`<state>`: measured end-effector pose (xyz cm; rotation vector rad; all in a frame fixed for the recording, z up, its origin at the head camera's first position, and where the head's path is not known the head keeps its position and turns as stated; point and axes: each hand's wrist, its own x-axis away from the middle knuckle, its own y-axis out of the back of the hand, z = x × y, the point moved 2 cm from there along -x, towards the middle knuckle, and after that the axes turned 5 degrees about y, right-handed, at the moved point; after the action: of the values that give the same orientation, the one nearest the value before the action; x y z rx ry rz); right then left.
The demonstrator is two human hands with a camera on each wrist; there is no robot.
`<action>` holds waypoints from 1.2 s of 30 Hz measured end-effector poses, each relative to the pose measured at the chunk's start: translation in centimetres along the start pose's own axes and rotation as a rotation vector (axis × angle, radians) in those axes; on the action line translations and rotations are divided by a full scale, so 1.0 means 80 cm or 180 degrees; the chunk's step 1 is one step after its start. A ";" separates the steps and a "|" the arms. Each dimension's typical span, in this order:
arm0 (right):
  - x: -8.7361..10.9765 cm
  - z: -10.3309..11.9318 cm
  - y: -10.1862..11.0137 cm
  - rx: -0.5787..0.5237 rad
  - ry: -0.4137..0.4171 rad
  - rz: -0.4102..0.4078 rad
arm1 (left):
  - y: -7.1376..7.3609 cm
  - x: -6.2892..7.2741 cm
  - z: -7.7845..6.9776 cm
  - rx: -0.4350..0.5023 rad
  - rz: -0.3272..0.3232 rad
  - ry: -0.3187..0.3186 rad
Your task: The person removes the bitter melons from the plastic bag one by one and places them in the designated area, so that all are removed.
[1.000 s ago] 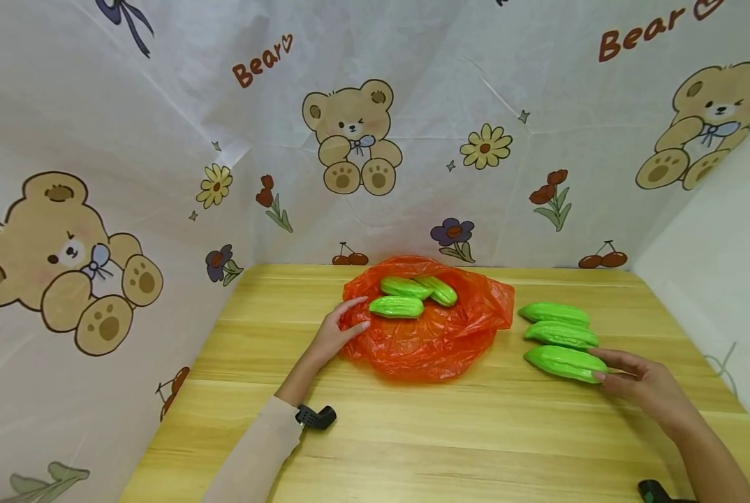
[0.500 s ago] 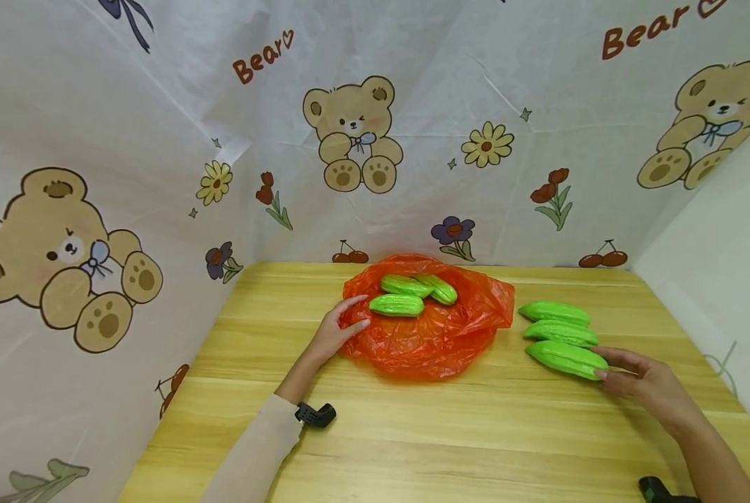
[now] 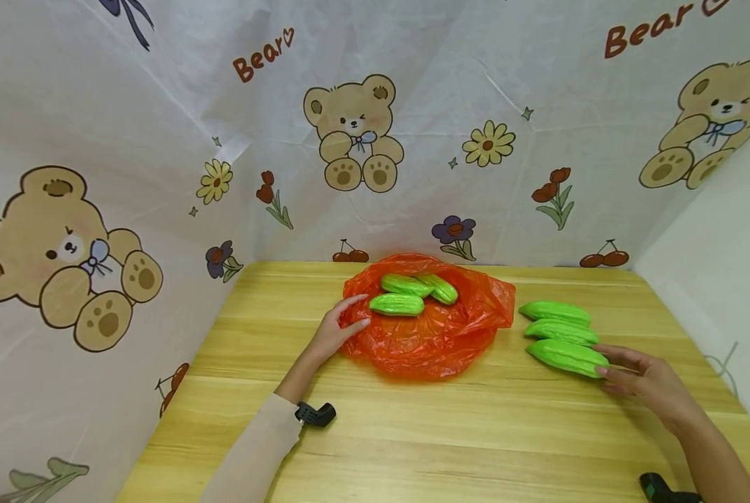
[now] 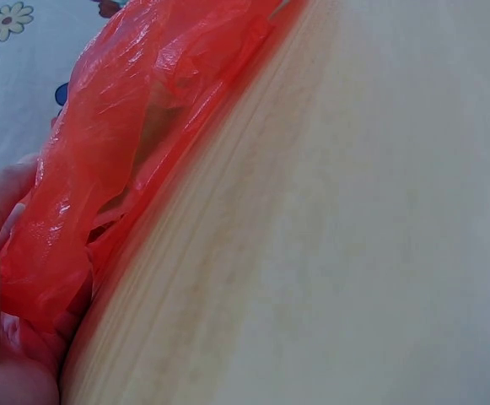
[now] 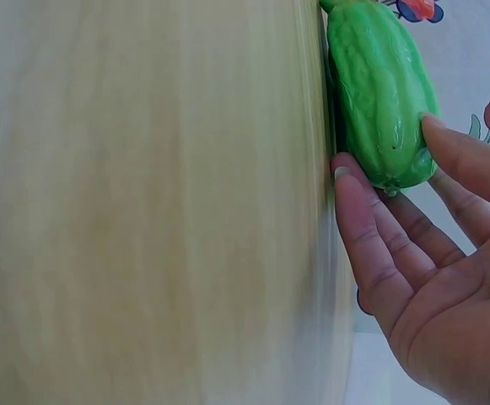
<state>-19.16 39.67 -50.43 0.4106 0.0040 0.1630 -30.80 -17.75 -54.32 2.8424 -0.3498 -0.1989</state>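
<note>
**Grip found at one end only; support nearer the middle advised**

We find a glossy, bright-green, ribbed, spindle-shaped gourd [image 3: 566, 358] lying at the 3 to 4 o'clock side of an orange-red, crinkled, translucent plastic bag [image 3: 413, 349], on a pale yellow wood-grain table [image 3: 375, 447]. The right hand [image 3: 650, 383] meets its blunt end at 4 o'clock; thumb and fingers pinch that end from opposite sides, the remaining fingers slightly fanned. Two matching loose gourds [image 3: 554, 312] lie just beyond, toward 12 o'clock; whether the nearer one touches, we cannot tell.

At the bag's 9 o'clock edge, the left hand [image 3: 334, 337] has film between thumb and fingers, which are spread apart in the head view; how firmly they pinch, we cannot tell. Three bagged gourds [image 3: 396, 304] lie between the bag's 10 and 12 o'clock.

We judge the step in hand to be securing the gourd. The pinch takes in little of its length, so the pointed end may dip or swing. We recommend sliding the fingers toward mid-body, lifting clear of the neighbours before any sideways travel, and pressing only enough to prevent slipping on the glossy skin. The left hand should steady the film without tugging it.
</note>
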 end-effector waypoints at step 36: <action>-0.004 0.001 0.005 -0.0131 0.0048 -0.0049 | 0.001 -0.001 -0.001 0.0028 0.0012 -0.0007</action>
<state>-19.55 39.91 -50.21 0.3682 0.0185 0.1508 -30.90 -17.78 -54.22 2.8502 -0.3573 -0.2004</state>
